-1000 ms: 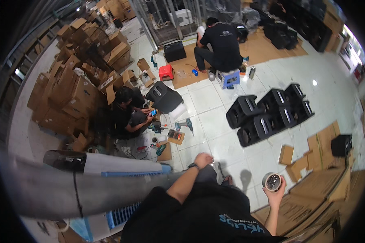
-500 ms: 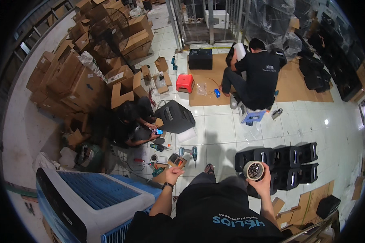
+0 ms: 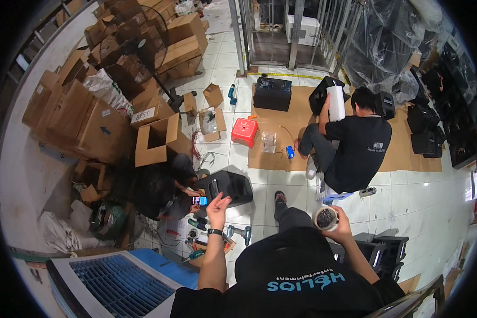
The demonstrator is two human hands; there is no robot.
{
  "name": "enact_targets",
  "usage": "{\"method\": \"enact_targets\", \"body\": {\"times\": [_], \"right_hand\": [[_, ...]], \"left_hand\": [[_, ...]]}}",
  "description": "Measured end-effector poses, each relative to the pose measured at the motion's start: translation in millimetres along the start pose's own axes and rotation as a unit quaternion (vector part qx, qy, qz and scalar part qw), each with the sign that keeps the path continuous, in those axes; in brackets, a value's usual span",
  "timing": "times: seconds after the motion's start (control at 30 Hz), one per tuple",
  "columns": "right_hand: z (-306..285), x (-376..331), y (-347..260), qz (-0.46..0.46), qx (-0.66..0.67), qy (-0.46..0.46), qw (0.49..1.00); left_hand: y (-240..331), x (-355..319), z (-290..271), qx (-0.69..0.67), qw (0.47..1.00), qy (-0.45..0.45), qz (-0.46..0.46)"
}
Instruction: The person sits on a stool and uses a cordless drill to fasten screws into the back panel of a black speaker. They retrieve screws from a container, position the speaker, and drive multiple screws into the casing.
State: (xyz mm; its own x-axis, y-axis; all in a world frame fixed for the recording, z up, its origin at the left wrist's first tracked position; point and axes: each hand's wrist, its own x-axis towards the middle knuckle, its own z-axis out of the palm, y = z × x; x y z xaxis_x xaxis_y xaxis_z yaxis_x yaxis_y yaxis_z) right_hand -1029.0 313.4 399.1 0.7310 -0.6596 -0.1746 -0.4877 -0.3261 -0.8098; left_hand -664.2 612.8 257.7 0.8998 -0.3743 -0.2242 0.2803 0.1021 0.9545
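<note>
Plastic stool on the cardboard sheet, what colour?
Red. The small plastic stool shows clearly in the head view, at the left edge of the cardboard sheet.

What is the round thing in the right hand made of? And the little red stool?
The roll in the right hand looks like tape wound on a core: pale rim, dark middle. The red stool looks like moulded plastic: one even, slightly shiny colour, rounded corners. Neither is certain from here.
</note>
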Motion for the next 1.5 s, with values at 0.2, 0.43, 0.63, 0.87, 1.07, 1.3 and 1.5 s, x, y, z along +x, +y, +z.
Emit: {"method": "enact_targets", "body": {"times": [0.2, 0.43, 0.63, 0.87, 1.07, 1.3, 1.5], "right_hand": [[-25, 203, -56, -0.046, 0.032, -0.028, 0.998], [-35, 392, -124, -0.177, -0.043, -0.075, 0.98], [-9, 506, -133, -0.101, -0.003, -0.039, 0.994], [2, 593, -161, -0.038, 0.011, 0.023, 0.999], [9, 700, -154, -0.053, 0.003, 0.034, 0.998], [-6, 836, -134, -0.038, -0.004, 0.017, 0.999], [-37, 948, -102, 0.028, 0.097, 0.025, 0.995]], "left_hand": [[9, 71, 27, 0.023, 0.994, 0.104, -0.031], [2, 180, 53, 0.003, 0.983, 0.183, 0.009], [1, 335, 57, 0.095, 0.987, 0.121, -0.056], [64, 502, 91, -0.005, 0.982, 0.002, -0.188], [79, 549, 108, -0.039, 0.97, 0.009, -0.239], [87, 623, 144, 0.029, 0.974, 0.07, -0.213], [123, 740, 236, 0.078, 0.976, 0.049, -0.198]]}}
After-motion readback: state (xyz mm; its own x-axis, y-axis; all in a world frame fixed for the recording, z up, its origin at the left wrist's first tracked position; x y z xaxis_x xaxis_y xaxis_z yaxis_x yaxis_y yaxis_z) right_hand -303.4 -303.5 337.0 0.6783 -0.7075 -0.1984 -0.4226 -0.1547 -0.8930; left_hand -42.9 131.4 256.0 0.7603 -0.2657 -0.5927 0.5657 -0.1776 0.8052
